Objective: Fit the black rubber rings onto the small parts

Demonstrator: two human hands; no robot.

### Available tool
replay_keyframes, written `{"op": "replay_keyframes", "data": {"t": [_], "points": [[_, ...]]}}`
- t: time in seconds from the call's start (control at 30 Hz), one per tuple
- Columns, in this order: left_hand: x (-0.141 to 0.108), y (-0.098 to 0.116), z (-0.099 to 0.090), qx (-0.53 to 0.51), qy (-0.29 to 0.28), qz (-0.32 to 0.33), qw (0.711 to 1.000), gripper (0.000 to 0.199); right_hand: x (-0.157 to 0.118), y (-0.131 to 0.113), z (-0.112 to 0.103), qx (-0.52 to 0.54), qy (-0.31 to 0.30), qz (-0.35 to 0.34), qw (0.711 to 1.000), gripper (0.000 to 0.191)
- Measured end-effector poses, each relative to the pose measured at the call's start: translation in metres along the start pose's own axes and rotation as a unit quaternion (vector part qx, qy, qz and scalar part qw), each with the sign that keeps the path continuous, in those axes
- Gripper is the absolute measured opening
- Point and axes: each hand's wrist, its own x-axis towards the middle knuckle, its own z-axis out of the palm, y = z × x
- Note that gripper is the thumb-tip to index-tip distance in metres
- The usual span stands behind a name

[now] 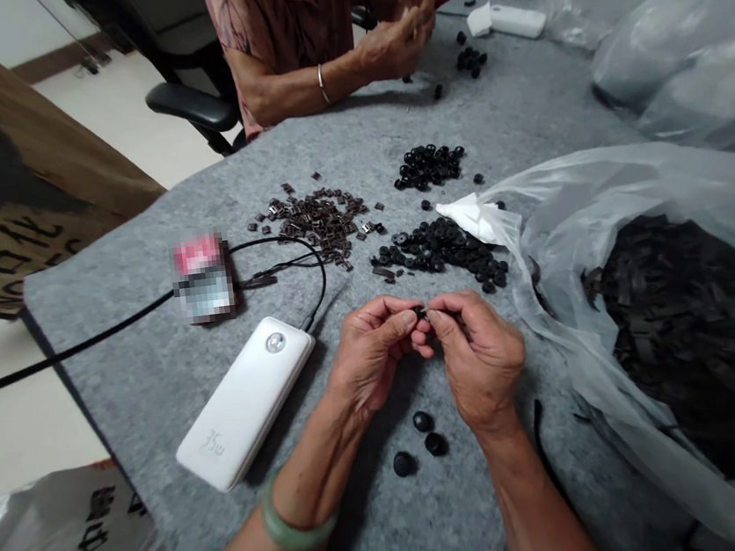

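Both forearms come in from the bottom edge, elbows cut off by the frame, and the left hand point(373, 354) and right hand point(479, 356) meet above the grey felt bench point(116, 339). The fingers point(394, 324) of both hands pinch a small black piece point(419, 312) between them – it is mostly hidden by the fingertips, so its shape is hard to make out. Three round black pieces point(422, 421) lie just below the hands, near a white power bank point(246, 409); a green bangle point(295, 521) circles the left wrist.
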Motion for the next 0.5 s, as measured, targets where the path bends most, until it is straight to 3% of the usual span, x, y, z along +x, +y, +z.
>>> {"op": "replay_keyframes", "data": {"t": [0.17, 0.37, 0.5], "points": [[0.0, 0.0, 0.001, 0.001, 0.007, 0.001, 1.0, 0.036, -0.001, 0.002, 0.001, -0.012, 0.016, -0.027, 0.999, 0.013], [0.001, 0.004, 0.001, -0.004, -0.002, 0.003, 1.0, 0.036, -0.005, 0.013, 0.003, 0.094, -0.007, 0.045, 0.995, 0.015], [0.002, 0.004, 0.0, -0.004, -0.019, 0.003, 1.0, 0.034, -0.001, 0.01, 0.0, 0.081, -0.022, 0.005, 0.996, 0.008]]}}
